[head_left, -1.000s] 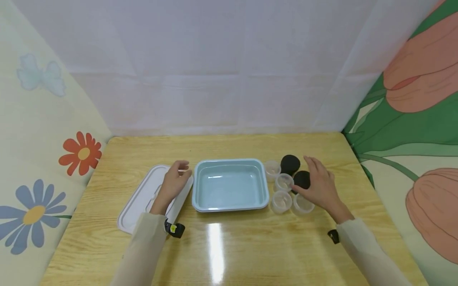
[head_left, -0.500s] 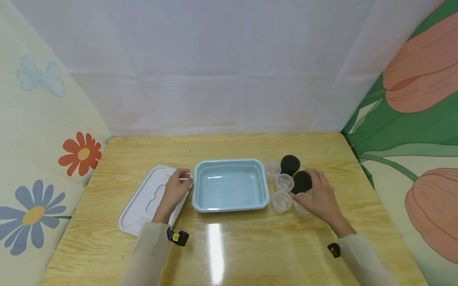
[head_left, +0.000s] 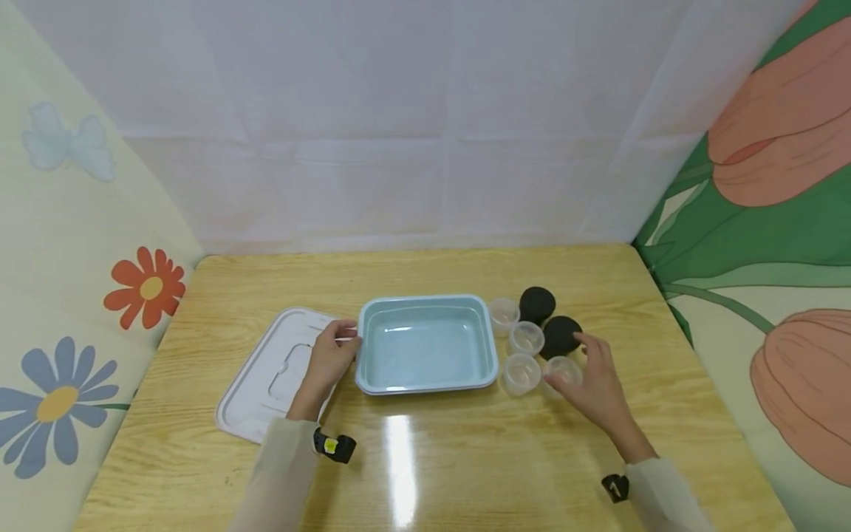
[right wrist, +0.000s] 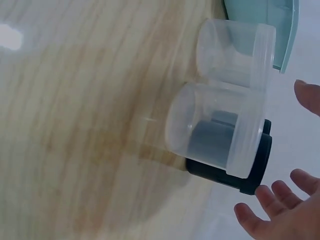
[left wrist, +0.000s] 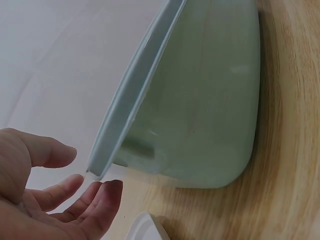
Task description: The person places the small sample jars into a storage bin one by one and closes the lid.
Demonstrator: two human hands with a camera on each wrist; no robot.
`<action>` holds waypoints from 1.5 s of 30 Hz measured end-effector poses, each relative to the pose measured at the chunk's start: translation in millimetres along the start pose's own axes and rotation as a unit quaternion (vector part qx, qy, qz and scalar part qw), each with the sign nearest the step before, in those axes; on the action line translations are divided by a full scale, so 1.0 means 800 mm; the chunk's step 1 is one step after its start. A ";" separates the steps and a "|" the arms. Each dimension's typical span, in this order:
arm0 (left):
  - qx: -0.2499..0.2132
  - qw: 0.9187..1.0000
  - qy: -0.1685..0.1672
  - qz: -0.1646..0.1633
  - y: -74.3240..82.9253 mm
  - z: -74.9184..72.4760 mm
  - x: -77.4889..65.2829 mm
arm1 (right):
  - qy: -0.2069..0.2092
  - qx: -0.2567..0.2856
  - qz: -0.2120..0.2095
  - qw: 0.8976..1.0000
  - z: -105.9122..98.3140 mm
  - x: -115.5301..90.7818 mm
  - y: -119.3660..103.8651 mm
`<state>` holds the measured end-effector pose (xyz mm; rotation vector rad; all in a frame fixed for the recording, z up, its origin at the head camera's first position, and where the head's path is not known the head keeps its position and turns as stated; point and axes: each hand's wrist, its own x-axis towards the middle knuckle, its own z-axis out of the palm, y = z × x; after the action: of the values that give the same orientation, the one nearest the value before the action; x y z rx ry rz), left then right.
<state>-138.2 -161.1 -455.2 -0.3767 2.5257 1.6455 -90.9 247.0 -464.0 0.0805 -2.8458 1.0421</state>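
Note:
A light blue rectangular plastic container (head_left: 425,347) sits mid-table with nothing inside. At its left rim is my left hand (head_left: 330,358), fingers loosely bent. In the left wrist view the thumb is apart from the rim (left wrist: 125,105) and the fingertips lie close by its corner; contact is unclear. My right hand (head_left: 595,388) hovers at a clear plastic cup (head_left: 561,367), thumb and fingers spread to either side. In the right wrist view a gap shows between the thumb and this cup (right wrist: 210,125). One fingertip comes near the rim of a black round container (right wrist: 227,180).
A white rectangular lid (head_left: 269,384) lies left of the blue container, partly under the left hand and arm. Between the blue container and the right hand stand more clear cups (head_left: 521,373), with two black round pieces (head_left: 537,304) behind. A white cloth (head_left: 399,148) hangs behind the table.
The left hand has moved down and slightly right to the blue container's rim. My right hand has shifted toward me, off the black container and over to the nearest right-hand clear cup.

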 end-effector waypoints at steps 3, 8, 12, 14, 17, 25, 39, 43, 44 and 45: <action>0.000 1.000 0.002 -0.005 0.000 0.001 0.000 | 0.010 0.006 0.007 1.000 0.005 -0.005 0.004; -0.008 1.000 0.013 -0.016 -0.001 0.002 -0.003 | 0.031 0.015 0.014 0.999 0.014 -0.013 0.009; -0.019 1.000 0.014 -0.020 -0.002 0.005 -0.004 | 0.040 0.020 0.022 0.999 0.020 -0.019 0.014; -0.019 0.999 0.013 -0.023 -0.003 0.005 -0.004 | 0.043 0.024 0.025 0.998 0.022 -0.020 0.016; -0.023 0.999 0.016 -0.029 -0.005 0.006 -0.004 | 0.046 0.028 0.027 0.998 0.024 -0.022 0.018; -0.053 0.997 0.006 -0.063 -0.009 0.009 -0.004 | 0.053 0.055 0.038 0.996 0.028 -0.025 0.022; -0.093 0.993 0.000 -0.078 -0.012 0.005 -0.006 | 0.047 0.079 0.050 0.995 0.033 -0.024 0.025; -0.095 0.991 -0.004 -0.091 -0.011 0.004 -0.006 | 0.045 0.087 0.050 0.994 0.034 -0.024 0.026; -0.096 0.991 -0.005 -0.093 -0.011 0.004 -0.006 | 0.045 0.089 0.051 0.994 0.034 -0.023 0.026; -0.098 0.991 -0.004 -0.094 -0.011 0.004 -0.006 | 0.046 0.092 0.053 0.993 0.035 -0.023 0.026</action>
<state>-131.5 -161.0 -463.3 -0.6024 2.2481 1.8196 -76.8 245.3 -500.9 -0.1004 -2.6917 1.2928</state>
